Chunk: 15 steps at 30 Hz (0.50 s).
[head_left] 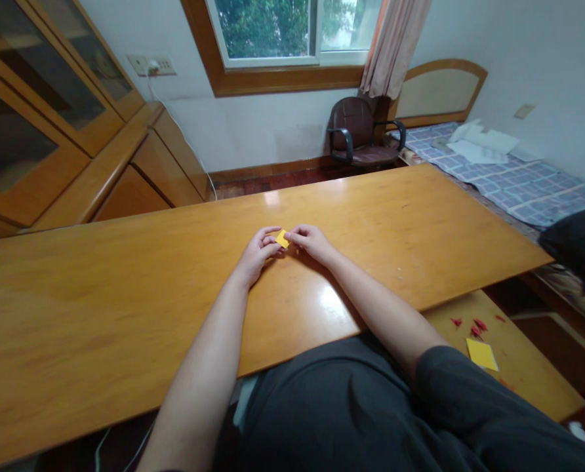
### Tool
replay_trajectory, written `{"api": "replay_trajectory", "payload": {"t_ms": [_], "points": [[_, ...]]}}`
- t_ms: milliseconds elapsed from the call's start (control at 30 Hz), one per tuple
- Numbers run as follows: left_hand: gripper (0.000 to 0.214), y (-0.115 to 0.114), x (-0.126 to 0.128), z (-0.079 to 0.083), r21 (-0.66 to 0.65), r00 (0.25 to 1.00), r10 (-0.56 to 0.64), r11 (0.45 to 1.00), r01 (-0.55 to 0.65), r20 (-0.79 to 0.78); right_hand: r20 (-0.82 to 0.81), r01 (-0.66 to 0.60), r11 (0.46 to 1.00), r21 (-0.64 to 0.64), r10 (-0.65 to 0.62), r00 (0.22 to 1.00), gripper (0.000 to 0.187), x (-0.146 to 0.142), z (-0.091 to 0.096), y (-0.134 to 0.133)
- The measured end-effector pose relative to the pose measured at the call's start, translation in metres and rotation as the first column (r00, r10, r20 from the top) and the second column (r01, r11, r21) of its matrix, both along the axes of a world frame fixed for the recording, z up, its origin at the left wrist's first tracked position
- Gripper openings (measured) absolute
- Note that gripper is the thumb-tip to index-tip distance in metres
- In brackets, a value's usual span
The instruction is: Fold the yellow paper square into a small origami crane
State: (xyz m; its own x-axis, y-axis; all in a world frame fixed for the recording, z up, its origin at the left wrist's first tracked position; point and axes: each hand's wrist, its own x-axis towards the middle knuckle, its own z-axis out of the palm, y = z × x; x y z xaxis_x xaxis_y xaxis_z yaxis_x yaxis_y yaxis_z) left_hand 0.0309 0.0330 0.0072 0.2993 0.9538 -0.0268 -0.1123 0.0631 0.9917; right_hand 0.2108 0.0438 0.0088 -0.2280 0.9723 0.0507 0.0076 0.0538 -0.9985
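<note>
Just above the middle of the wooden table (140, 288), a small square of yellow paper (282, 239) is held between my two hands. My left hand (259, 254) pinches its left side, with the thumb in front and the fingers curled behind. On the right side, my right hand (310, 242) grips the paper's edge between thumb and fingertips. The paper looks tilted toward me. Whether it has a crease or fold is too small to tell.
At the lower right, a lower wooden surface (528, 373) bears a yellow paper stack (482, 354) and several small red folded pieces (477, 330). A brown armchair (354, 131) stands beyond the table. A bed (509, 170) with papers and a black bag (578, 249) are at right.
</note>
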Motion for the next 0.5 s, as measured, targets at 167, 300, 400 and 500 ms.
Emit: {"api": "replay_trajectory", "payload": {"t_ms": [167,300,400,500], "points": [[0.053,-0.0019,0.0040,0.0019,-0.009,1.000,0.003,1.000,-0.003,-0.021,-0.019,-0.018,1.000,-0.005,0.018,1.000,0.041,-0.0007,0.0020,-0.0007],[0.057,-0.0029,0.0070,0.0032,0.004,0.999,0.017,1.000,-0.016,-0.047,-0.016,-0.043,0.999,-0.009,0.043,0.999,0.041,-0.0013,0.0040,-0.0023],[0.058,-0.0027,0.0071,0.0029,0.015,0.998,0.023,1.000,-0.022,-0.059,-0.014,-0.049,0.999,-0.015,0.049,0.999,0.041,-0.0014,0.0042,-0.0029],[0.059,-0.0025,0.0063,0.0021,0.021,0.997,0.017,1.000,-0.015,-0.071,-0.009,-0.043,0.999,-0.013,0.043,0.999,0.041,-0.0012,0.0037,-0.0028]]}}
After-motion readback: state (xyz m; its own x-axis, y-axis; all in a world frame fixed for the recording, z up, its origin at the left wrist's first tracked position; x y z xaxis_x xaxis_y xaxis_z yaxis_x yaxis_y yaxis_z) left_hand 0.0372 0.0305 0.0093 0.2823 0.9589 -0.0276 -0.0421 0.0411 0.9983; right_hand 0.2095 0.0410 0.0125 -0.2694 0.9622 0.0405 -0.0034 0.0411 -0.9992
